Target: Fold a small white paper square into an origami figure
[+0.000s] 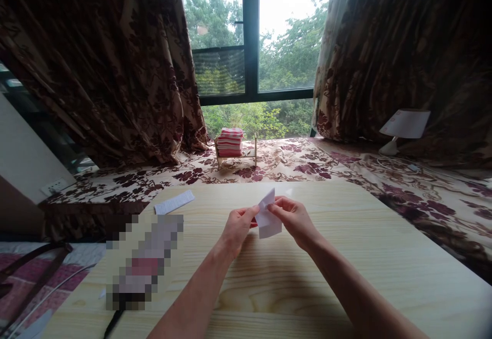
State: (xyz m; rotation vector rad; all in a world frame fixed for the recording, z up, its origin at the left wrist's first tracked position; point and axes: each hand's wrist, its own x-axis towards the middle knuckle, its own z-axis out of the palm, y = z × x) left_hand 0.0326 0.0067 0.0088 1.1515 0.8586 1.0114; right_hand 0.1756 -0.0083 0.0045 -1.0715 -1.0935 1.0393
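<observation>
The left hand (237,230) and right hand (296,221) face each other, forearms (200,288) converging, fingers (283,203) bent in a pinch.

White lamp (407,123) stands right | striped stack (230,143) sits on small rack (246,156) | pixelated object (146,267), seemingly corded, lies left

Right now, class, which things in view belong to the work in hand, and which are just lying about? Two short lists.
In the work:
left hand
right hand
folded white paper, held by both

Lying about:
narrow white paper strip
red-and-white striped cloth stack
small pale wooden rack beneath it
white-shaded lamp
blurred object, black cord
</observation>
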